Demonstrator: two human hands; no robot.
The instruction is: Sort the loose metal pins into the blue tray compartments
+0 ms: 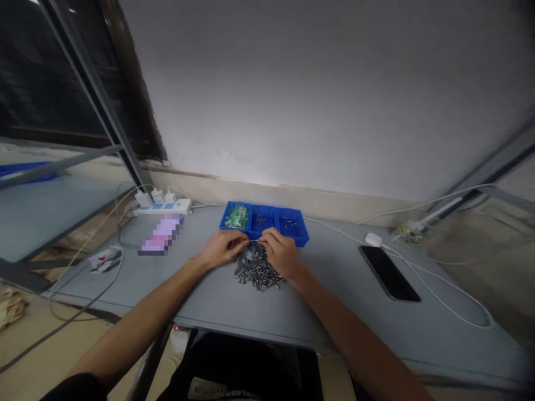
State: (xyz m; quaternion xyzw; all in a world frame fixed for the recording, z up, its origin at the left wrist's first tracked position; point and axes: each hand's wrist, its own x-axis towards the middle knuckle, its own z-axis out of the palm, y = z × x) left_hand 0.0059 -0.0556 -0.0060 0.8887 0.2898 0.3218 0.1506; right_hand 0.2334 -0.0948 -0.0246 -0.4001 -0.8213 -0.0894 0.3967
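A person's two hands meet above a grey counter [217,303]: the left hand [225,246] and right hand [281,253] have their fingers pinched, tips nearly together; whether they grip a small piece, I cannot tell. A loose pile of small metal pieces [258,274] lies just on the person's side of the fingertips, its pieces pointing every way. The right hand seems slightly nearer, overlapping the pile's edge in view. Blue bins [296,242] stand just beyond.
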